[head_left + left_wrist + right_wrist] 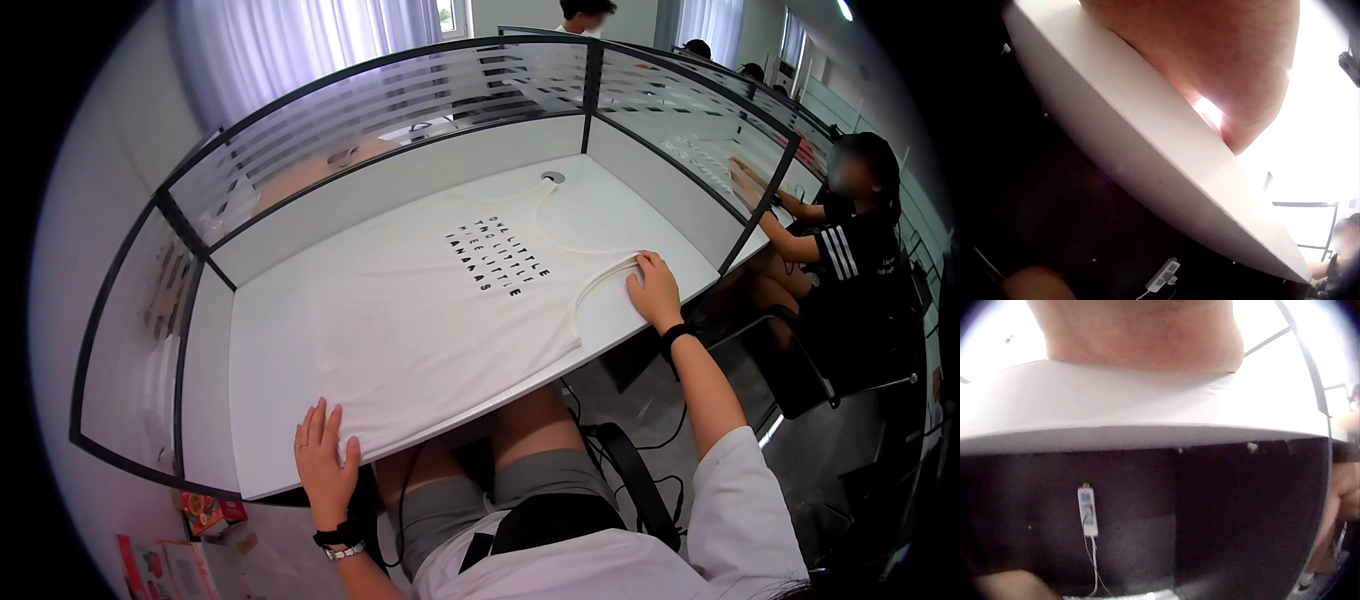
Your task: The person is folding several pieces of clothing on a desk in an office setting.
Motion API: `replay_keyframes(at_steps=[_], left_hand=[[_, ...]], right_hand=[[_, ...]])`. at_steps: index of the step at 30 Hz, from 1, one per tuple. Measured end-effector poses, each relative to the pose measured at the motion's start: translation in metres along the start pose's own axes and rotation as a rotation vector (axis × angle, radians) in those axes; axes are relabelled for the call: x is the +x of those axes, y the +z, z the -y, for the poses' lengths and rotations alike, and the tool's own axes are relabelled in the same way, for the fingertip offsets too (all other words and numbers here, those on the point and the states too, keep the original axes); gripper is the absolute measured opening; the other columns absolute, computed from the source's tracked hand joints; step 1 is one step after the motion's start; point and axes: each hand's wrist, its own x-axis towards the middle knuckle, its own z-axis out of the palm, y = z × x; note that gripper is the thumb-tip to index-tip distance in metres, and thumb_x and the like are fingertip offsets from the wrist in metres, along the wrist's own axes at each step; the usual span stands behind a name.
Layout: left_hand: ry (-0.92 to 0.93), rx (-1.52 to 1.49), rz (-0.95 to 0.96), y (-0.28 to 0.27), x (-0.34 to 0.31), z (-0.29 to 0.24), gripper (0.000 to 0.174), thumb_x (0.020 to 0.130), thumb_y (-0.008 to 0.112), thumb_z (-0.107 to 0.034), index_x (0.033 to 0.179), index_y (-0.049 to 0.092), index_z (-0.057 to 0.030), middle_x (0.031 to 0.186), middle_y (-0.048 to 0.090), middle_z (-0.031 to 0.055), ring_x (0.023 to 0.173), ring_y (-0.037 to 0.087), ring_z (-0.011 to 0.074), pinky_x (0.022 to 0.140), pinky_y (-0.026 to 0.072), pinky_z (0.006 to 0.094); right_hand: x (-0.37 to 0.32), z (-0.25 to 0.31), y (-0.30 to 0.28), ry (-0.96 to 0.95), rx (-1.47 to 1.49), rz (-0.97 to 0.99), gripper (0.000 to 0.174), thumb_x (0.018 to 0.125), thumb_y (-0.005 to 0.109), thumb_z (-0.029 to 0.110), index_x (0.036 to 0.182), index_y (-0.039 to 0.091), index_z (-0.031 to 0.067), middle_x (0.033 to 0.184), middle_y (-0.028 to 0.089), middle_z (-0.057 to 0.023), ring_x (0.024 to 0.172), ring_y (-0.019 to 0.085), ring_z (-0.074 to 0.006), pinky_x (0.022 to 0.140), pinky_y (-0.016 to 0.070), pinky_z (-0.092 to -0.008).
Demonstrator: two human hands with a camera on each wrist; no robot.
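Note:
A white sleeveless top (430, 320) with black lettering lies spread flat on the white desk (275, 400), its straps toward the right. My left hand (325, 460) rests at the desk's front edge, fingers extended, thumb by the bottom corner of the top. At the other end, my right hand (655, 290) touches the end of the near strap, fingers slightly bent. In the left wrist view my left hand (1210, 62) lies over the desk edge; in the right wrist view my right hand (1141, 337) does too, with fingertips hidden.
Low partitions with dark frames (590, 90) border the desk's back and sides. A round cable hole (552, 177) is near the back. A seated person (860, 220) is at the right. Colourful boxes (150, 570) stand on the floor at lower left. A power strip (1087, 511) hangs below the desk.

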Motion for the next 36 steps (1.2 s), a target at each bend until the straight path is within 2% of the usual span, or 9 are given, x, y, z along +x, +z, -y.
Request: replay_keyframes(at_steps=[7, 15, 16, 19, 23, 24, 30, 36], left_hand=[[-0.012, -0.022, 0.005, -0.001, 0.0, -0.003, 0.042, 0.096, 0.052, -0.021, 0.133, 0.06, -0.0018, 0.149, 0.05, 0.0158, 0.135, 0.046, 0.0379, 0.115, 0.0314, 0.0479], [-0.037, -0.076, -0.008, 0.003, -0.002, 0.003, 0.041, 0.095, 0.056, -0.021, 0.133, 0.062, -0.0062, 0.15, 0.051, 0.0113, 0.139, 0.044, 0.0353, 0.117, 0.0287, 0.0496], [-0.03, -0.068, -0.002, 0.0, -0.001, 0.0, 0.04, 0.096, 0.053, -0.02, 0.132, 0.062, -0.0036, 0.147, 0.053, 0.0133, 0.137, 0.045, 0.0388, 0.117, 0.0305, 0.0485], [-0.035, -0.086, -0.006, 0.001, -0.002, 0.002, 0.041, 0.095, 0.054, -0.02, 0.132, 0.062, -0.0039, 0.147, 0.054, 0.013, 0.137, 0.045, 0.0387, 0.116, 0.031, 0.0478], [-0.022, -0.057, -0.024, 0.002, -0.001, 0.002, 0.044, 0.094, 0.056, -0.02, 0.134, 0.059, 0.0, 0.146, 0.054, 0.0142, 0.136, 0.046, 0.0382, 0.116, 0.032, 0.0475], [-0.037, -0.063, -0.009, 0.003, -0.001, 0.004, 0.049, 0.092, 0.059, -0.021, 0.137, 0.056, -0.0006, 0.147, 0.054, 0.0123, 0.137, 0.045, 0.0362, 0.117, 0.0294, 0.0498], [-0.047, -0.038, -0.032, 0.006, -0.002, 0.005, 0.048, 0.094, 0.056, -0.021, 0.135, 0.054, 0.0048, 0.147, 0.051, 0.0161, 0.135, 0.047, 0.0386, 0.116, 0.0322, 0.0472], [-0.033, -0.035, -0.039, 0.006, -0.003, 0.005, 0.047, 0.094, 0.056, -0.02, 0.134, 0.055, 0.0052, 0.147, 0.052, 0.0166, 0.134, 0.047, 0.0384, 0.116, 0.0324, 0.0474]], right_hand=[[-0.001, 0.001, -0.002, 0.019, 0.004, 0.002, 0.042, 0.087, 0.059, 0.02, 0.121, 0.064, -0.0043, 0.131, 0.06, -0.0137, 0.116, 0.058, -0.0334, 0.101, 0.0468, -0.0419], [-0.001, -0.001, 0.0, 0.006, -0.004, -0.002, 0.043, 0.087, 0.059, 0.021, 0.122, 0.064, -0.0026, 0.132, 0.06, -0.0123, 0.118, 0.058, -0.0328, 0.103, 0.0466, -0.0413], [-0.001, 0.001, -0.002, 0.021, 0.001, 0.005, 0.043, 0.087, 0.059, 0.021, 0.123, 0.064, -0.0026, 0.133, 0.059, -0.012, 0.118, 0.057, -0.0328, 0.102, 0.0466, -0.0414], [-0.001, 0.003, -0.003, 0.022, 0.008, 0.011, 0.043, 0.087, 0.059, 0.021, 0.123, 0.063, -0.0029, 0.133, 0.059, -0.0112, 0.118, 0.057, -0.033, 0.102, 0.0467, -0.0416], [-0.002, 0.001, -0.001, 0.021, 0.001, 0.004, 0.043, 0.087, 0.059, 0.021, 0.123, 0.063, -0.0028, 0.133, 0.059, -0.0114, 0.118, 0.058, -0.0325, 0.101, 0.0471, -0.0412], [-0.001, 0.001, -0.001, 0.012, 0.001, -0.004, 0.043, 0.087, 0.059, 0.02, 0.122, 0.064, -0.0029, 0.132, 0.059, -0.0116, 0.117, 0.058, -0.0326, 0.101, 0.0472, -0.0413], [-0.002, 0.002, -0.003, 0.014, 0.029, -0.01, 0.042, 0.085, 0.06, 0.02, 0.12, 0.065, -0.0036, 0.13, 0.061, -0.0128, 0.116, 0.058, -0.0333, 0.101, 0.0476, -0.0414], [-0.001, 0.001, -0.001, 0.018, 0.021, -0.017, 0.043, 0.085, 0.061, 0.021, 0.12, 0.065, -0.0033, 0.13, 0.061, -0.0125, 0.117, 0.058, -0.0329, 0.101, 0.0478, -0.0415]])
